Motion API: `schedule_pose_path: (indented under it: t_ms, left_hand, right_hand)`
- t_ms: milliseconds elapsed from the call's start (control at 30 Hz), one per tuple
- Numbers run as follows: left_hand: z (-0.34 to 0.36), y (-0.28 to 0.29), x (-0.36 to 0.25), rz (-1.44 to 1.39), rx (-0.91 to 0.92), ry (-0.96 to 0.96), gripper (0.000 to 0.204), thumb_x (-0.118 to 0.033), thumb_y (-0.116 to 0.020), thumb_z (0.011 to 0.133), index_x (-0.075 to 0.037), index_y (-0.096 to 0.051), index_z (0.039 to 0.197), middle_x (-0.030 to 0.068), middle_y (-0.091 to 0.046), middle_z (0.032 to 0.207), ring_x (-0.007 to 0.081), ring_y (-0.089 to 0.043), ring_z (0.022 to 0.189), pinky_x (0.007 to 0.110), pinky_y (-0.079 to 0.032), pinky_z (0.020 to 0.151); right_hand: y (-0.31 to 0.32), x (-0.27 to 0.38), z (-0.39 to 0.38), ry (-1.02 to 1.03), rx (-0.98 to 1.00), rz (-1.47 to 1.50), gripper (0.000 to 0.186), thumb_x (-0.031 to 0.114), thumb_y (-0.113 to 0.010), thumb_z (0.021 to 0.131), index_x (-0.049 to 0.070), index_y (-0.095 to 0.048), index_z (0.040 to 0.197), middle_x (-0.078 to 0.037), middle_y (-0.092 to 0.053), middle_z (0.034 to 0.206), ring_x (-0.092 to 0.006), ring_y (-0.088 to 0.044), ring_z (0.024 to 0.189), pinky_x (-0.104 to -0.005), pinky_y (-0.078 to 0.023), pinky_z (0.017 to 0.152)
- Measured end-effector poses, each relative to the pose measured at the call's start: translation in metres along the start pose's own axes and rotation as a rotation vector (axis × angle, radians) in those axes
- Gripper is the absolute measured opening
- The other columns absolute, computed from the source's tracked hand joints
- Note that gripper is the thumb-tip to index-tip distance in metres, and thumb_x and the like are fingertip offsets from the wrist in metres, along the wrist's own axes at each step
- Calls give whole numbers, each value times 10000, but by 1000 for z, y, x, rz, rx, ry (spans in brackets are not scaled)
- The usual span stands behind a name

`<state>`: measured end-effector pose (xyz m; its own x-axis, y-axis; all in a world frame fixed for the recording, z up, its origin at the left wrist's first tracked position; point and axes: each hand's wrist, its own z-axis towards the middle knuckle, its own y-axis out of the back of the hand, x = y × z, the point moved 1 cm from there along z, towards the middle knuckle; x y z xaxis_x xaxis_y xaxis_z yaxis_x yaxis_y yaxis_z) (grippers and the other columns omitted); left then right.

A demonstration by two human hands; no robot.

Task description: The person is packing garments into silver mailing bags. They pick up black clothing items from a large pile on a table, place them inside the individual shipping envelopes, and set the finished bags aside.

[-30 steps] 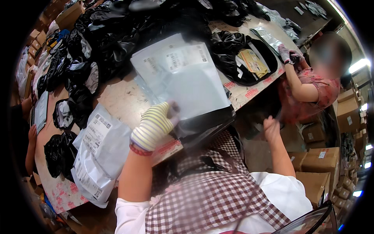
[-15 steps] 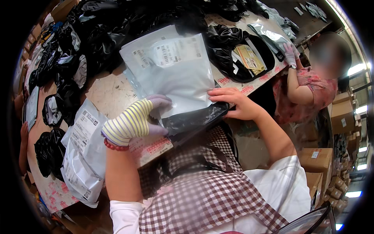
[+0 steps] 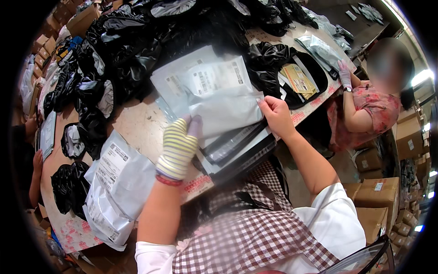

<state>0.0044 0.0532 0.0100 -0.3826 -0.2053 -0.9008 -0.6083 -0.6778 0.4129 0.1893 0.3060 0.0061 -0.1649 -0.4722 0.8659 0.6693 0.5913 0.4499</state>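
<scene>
Left hand (image 3: 176, 147) and right hand (image 3: 277, 118) pinch a white mailer (image 3: 226, 112).

Top parcel (image 3: 228, 114) right of other parcels (image 3: 107, 171) (those on the table (image 3: 141, 119))

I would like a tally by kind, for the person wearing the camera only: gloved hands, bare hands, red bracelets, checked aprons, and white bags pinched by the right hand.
Gloved hand, left: 1
Bare hand, right: 1
Red bracelet: 1
Checked apron: 1
Pinched white bag: 1
Total: 5
</scene>
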Motion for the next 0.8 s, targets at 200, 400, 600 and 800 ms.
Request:
schedule_pose_path:
  t_ms: [200,400,600,800]
  left_hand:
    - [8,-23,-4,427,-173,-40,261,-179,-682,902,-21,-651,1107,214,-717,911,410,-704,857,516,-534,809]
    - [6,-18,9,390,-286,-234,479,-73,-644,853,-28,-577,1325,244,-684,1095,454,-657,996,553,-511,903]
    - [14,-10,17,346,-206,-313,429,-86,-652,851,-16,-642,1274,223,-658,1104,451,-639,986,547,-523,870]
    - [6,-23,-3,541,-236,-297,428,-216,-738,833,-67,-667,1228,178,-646,1071,411,-633,1013,560,-494,865]
  right_hand:
    - [-8,18,9,50,-206,-76,397,251,-795,899,-27,-712,1170,-116,-738,980,-185,-650,804,-328,-552,774]
    - [-8,48,41,-184,322,20,402,283,-785,914,-83,-725,1069,-164,-734,887,-178,-654,775,-367,-539,706]
    - [15,147,39,-23,554,-143,400,341,-711,989,-59,-725,988,-155,-704,845,-254,-669,801,-403,-523,731]
    - [199,149,170,129,-529,379,261,297,-649,1011,50,-708,1069,-62,-717,964,-169,-683,813,-308,-551,767]
